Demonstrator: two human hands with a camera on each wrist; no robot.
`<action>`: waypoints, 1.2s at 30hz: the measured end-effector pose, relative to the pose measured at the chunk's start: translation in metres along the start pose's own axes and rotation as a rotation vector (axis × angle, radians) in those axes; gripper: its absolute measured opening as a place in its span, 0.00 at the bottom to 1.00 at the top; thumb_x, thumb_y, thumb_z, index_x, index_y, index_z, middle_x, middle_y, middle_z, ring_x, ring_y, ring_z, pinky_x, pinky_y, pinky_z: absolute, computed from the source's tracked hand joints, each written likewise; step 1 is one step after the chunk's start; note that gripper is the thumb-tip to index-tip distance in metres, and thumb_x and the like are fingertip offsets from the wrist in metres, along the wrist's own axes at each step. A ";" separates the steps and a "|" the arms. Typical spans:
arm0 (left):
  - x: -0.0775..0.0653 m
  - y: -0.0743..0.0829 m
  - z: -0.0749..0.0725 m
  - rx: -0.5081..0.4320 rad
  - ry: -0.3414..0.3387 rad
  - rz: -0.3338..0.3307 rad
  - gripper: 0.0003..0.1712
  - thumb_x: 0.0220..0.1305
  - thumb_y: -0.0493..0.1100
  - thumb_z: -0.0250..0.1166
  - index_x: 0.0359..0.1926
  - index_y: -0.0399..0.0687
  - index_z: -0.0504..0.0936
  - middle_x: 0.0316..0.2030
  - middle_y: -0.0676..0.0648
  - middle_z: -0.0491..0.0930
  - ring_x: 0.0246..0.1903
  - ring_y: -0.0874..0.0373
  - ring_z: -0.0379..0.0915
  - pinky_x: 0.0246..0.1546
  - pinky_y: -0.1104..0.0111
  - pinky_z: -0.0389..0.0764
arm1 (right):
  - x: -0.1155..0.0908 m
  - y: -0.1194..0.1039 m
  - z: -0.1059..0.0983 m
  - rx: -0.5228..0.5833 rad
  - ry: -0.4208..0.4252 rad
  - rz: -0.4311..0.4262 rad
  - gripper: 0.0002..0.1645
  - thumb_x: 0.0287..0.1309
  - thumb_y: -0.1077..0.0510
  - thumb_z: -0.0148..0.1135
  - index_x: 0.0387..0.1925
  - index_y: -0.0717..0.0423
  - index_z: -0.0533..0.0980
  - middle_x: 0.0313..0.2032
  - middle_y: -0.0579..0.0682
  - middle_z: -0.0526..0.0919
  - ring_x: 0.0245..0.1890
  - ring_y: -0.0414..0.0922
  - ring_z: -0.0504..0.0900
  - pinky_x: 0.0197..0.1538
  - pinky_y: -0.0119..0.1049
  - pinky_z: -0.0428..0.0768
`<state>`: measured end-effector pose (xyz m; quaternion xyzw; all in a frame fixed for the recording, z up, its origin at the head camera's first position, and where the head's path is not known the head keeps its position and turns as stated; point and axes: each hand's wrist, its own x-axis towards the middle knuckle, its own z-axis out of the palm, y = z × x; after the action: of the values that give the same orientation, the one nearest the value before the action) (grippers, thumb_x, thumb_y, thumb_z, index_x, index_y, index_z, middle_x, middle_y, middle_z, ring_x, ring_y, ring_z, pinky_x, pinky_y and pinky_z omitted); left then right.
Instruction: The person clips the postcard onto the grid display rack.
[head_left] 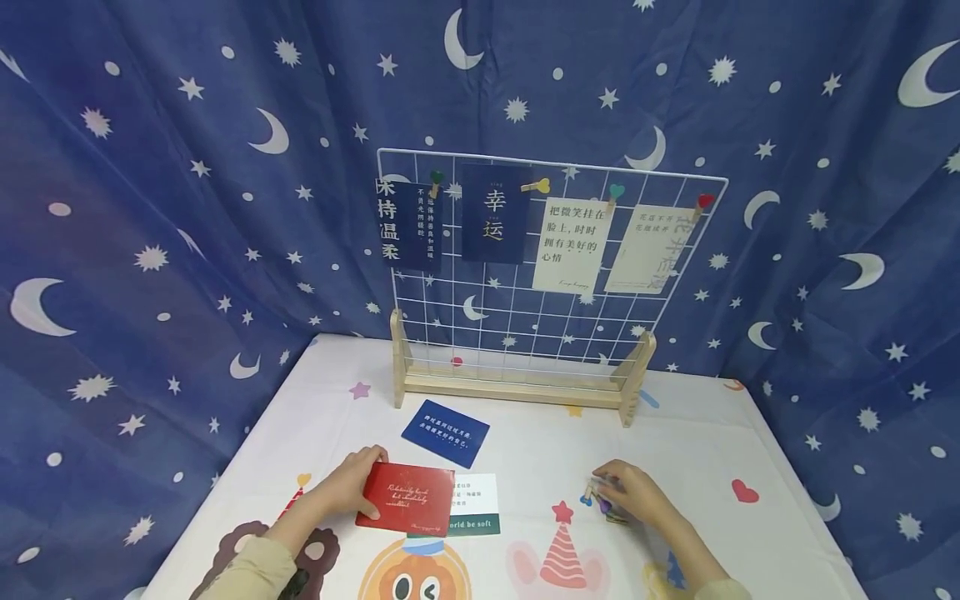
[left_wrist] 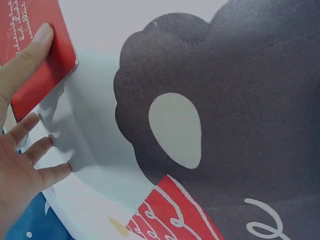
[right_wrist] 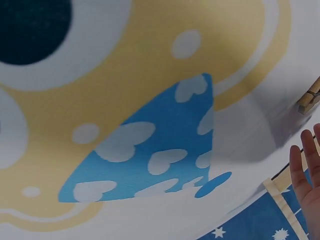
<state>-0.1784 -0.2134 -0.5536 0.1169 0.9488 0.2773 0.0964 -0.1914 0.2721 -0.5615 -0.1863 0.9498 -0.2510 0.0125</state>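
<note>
My left hand [head_left: 352, 486] holds a red card [head_left: 411, 498] by its left edge. In the left wrist view its thumb lies on the printed face and the other fingers are under or beside the edge. Partly beneath the red card is a white and green card [head_left: 480, 504]. A blue card [head_left: 446, 432] lies just behind them. My right hand [head_left: 633, 493] is over several small clothespins [head_left: 587, 497] with coloured heads. In the right wrist view a wooden clothespin [right_wrist: 309, 100] shows near the fingertips; whether the hidden thumb and forefinger pinch one cannot be made out.
A white wire grid [head_left: 517, 325] on a wooden stand [head_left: 510, 388] rises at the back of the table. Cards hang on it by heart-headed clothespins, among them a dark blue card [head_left: 493, 229] and a white card [head_left: 573, 250]. A starry blue curtain [head_left: 225, 208] surrounds the patterned tablecloth [head_left: 697, 442].
</note>
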 end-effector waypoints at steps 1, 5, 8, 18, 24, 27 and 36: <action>0.000 -0.001 0.001 -0.003 0.009 -0.007 0.41 0.29 0.39 0.82 0.46 0.49 0.67 0.44 0.47 0.70 0.47 0.51 0.65 0.50 0.52 0.78 | 0.000 0.000 0.001 0.000 -0.003 -0.004 0.13 0.52 0.60 0.65 0.41 0.59 0.80 0.40 0.52 0.83 0.38 0.48 0.81 0.44 0.44 0.82; 0.000 -0.003 0.003 -0.023 0.046 -0.041 0.39 0.32 0.39 0.81 0.46 0.52 0.68 0.48 0.44 0.67 0.49 0.49 0.65 0.52 0.48 0.77 | 0.002 -0.001 0.001 0.007 -0.027 -0.026 0.14 0.53 0.60 0.65 0.42 0.60 0.79 0.41 0.53 0.83 0.37 0.48 0.80 0.43 0.43 0.82; -0.001 -0.005 0.002 -0.082 0.067 -0.056 0.36 0.34 0.37 0.80 0.46 0.52 0.68 0.45 0.44 0.68 0.48 0.49 0.65 0.52 0.48 0.76 | 0.003 -0.001 0.001 0.013 -0.043 -0.050 0.13 0.53 0.60 0.64 0.41 0.61 0.79 0.41 0.54 0.83 0.39 0.50 0.81 0.45 0.45 0.81; 0.002 -0.006 -0.004 -0.226 0.042 0.015 0.29 0.45 0.29 0.71 0.47 0.45 0.67 0.34 0.47 0.74 0.31 0.58 0.66 0.29 0.74 0.71 | 0.009 -0.001 0.006 0.024 -0.097 -0.085 0.13 0.52 0.61 0.65 0.41 0.59 0.80 0.44 0.56 0.83 0.49 0.59 0.79 0.55 0.55 0.75; 0.004 -0.007 -0.005 -0.271 0.042 0.061 0.28 0.50 0.26 0.67 0.51 0.45 0.68 0.33 0.47 0.71 0.29 0.59 0.64 0.28 0.76 0.68 | 0.009 -0.002 0.007 0.020 -0.124 -0.123 0.12 0.50 0.61 0.66 0.39 0.58 0.80 0.43 0.56 0.83 0.47 0.58 0.79 0.53 0.54 0.76; 0.006 -0.007 -0.006 -0.310 0.062 0.058 0.29 0.50 0.26 0.67 0.52 0.44 0.69 0.29 0.46 0.71 0.28 0.59 0.64 0.27 0.76 0.68 | 0.007 -0.002 0.008 -0.010 -0.112 -0.152 0.11 0.50 0.62 0.67 0.38 0.57 0.80 0.43 0.54 0.83 0.46 0.57 0.80 0.52 0.52 0.77; 0.013 -0.007 -0.007 -0.462 0.068 0.070 0.14 0.54 0.30 0.66 0.42 0.31 0.75 0.35 0.38 0.83 0.31 0.58 0.75 0.29 0.76 0.76 | 0.003 -0.006 0.012 -0.132 -0.037 -0.201 0.11 0.46 0.64 0.69 0.36 0.56 0.81 0.41 0.53 0.81 0.43 0.53 0.80 0.49 0.49 0.80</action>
<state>-0.1940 -0.2186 -0.5532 0.1149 0.8582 0.4940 0.0789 -0.1906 0.2605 -0.5685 -0.2857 0.9404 -0.1845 -0.0075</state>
